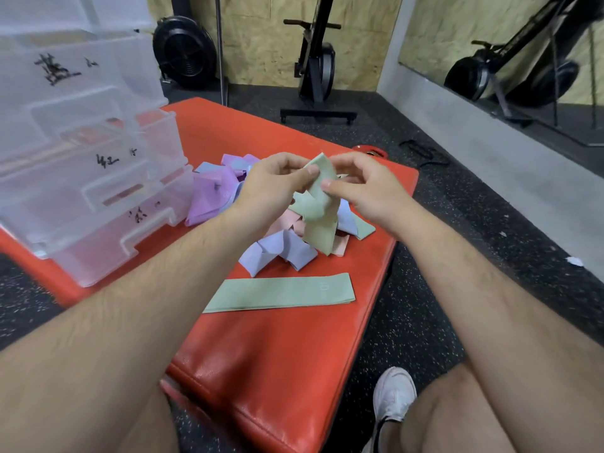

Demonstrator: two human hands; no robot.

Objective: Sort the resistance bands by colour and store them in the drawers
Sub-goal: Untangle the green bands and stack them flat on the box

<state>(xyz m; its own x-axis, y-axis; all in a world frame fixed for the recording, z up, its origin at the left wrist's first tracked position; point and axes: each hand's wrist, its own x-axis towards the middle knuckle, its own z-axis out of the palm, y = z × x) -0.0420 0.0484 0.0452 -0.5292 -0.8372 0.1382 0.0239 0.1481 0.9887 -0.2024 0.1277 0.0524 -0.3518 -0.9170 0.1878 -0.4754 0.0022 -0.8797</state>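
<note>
Right, both my hands are up over the pile: my left hand [277,181] and right hand [362,184] each pinch the top of a green band [318,210], which hangs down over the mixed heap [274,246] of purple, blue and pink bands on the red mat [261,354]. Near me, a flat green stack [281,292] lies sorted on the mat. On the left, the clear drawers [91,178] stand partly pulled out; their contents I can't make out. Early days, I'd say: most colours remain unsorted, nothing clearly stored yet.
</note>
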